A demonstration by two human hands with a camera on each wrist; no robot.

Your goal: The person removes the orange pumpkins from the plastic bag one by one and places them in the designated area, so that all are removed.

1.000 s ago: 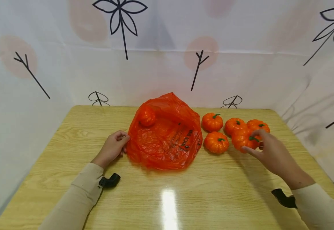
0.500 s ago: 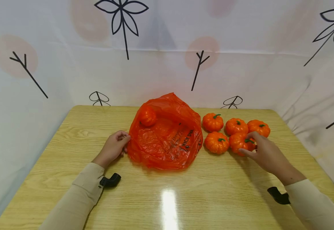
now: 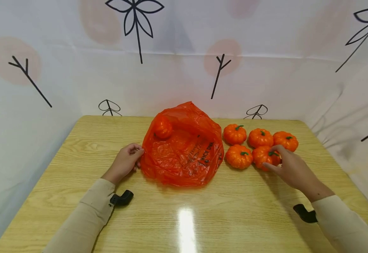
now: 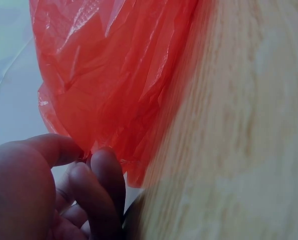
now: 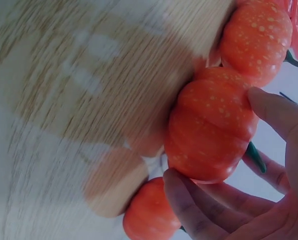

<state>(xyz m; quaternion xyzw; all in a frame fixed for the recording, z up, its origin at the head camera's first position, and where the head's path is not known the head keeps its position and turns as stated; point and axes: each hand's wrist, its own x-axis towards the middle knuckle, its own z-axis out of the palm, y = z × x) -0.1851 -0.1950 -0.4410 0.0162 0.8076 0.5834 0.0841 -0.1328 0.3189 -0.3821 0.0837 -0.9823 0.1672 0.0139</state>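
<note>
A small orange pumpkin (image 5: 211,125) with a green stem stands at the front of a group, and my right hand (image 3: 294,168) holds it, thumb on one side and fingers on the other. Its neighbour pumpkin (image 3: 239,156) sits close on its left. In the left wrist view, my left hand (image 4: 83,185) pinches the edge of a thin red plastic bag (image 4: 118,75) between thumb and fingers. Spread wide in the middle of the table, the bag (image 3: 184,158) has black printing on it. One pumpkin (image 3: 163,128) lies inside at its back left.
Behind the held pumpkin, a row of more pumpkins runs along the table's back right: a left one (image 3: 234,134), a middle one (image 3: 260,138) and a right one (image 3: 285,141). A white patterned cloth (image 3: 177,77) stands behind the wooden table (image 3: 152,218).
My right hand has brought its pumpkin a little left and down, from overlapping the back row to a spot beside the front pumpkin. The left hand keeps its place on the bag.
</note>
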